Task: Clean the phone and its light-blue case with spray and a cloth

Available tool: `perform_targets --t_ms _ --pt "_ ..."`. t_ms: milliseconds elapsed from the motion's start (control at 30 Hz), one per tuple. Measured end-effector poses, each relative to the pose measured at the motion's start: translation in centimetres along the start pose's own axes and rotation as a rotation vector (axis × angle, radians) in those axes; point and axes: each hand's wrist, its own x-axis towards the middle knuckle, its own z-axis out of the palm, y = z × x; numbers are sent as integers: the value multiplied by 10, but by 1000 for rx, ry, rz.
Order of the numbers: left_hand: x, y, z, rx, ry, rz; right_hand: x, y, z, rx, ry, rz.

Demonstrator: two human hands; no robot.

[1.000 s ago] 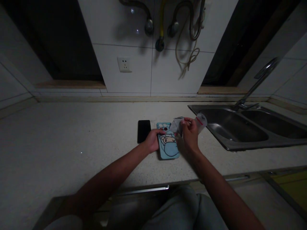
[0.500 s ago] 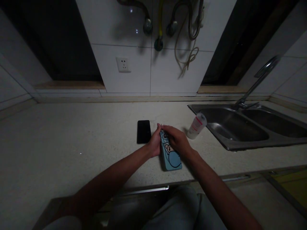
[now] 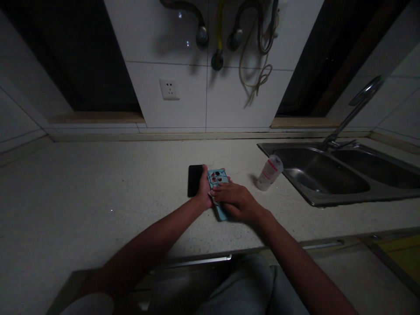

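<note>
A light-blue phone case [image 3: 222,213] with a cartoon print is tilted above the counter. Whether a phone sits inside it, I cannot tell. My left hand [image 3: 204,192] holds the case from its left side, thumb along the edge and fingertips showing past the far right edge. Across the middle of the case lies my right hand [image 3: 239,201], its fingers bent together over the print and hiding much of it. Something pale shows by its fingertips, too small to make out. Just left of the case, a black phone [image 3: 194,180] rests flat, partly covered by my left hand.
A clear plastic cup [image 3: 270,173] with red print stands to the right, by the double metal sink [image 3: 315,202] and its faucet [image 3: 356,103]. The pale counter [image 3: 131,188] meets a tiled wall with a socket [image 3: 169,89] and hanging hoses [image 3: 267,35].
The phone case has moved left and slightly away from me, closer to the black phone. My right hand has slid from its top end down to the middle, uncovering the camera area.
</note>
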Motion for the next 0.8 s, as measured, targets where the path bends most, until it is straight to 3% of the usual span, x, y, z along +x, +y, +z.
perform_targets --t_ms 233,533,800 --pt "0 8 1 -96 7 91 2 -1 -3 141 50 -18" --pt "-1 33 -2 -150 28 214 -5 10 -9 -103 152 63" --pt "-13 20 13 -87 -51 9 -13 20 -5 -231 170 313"
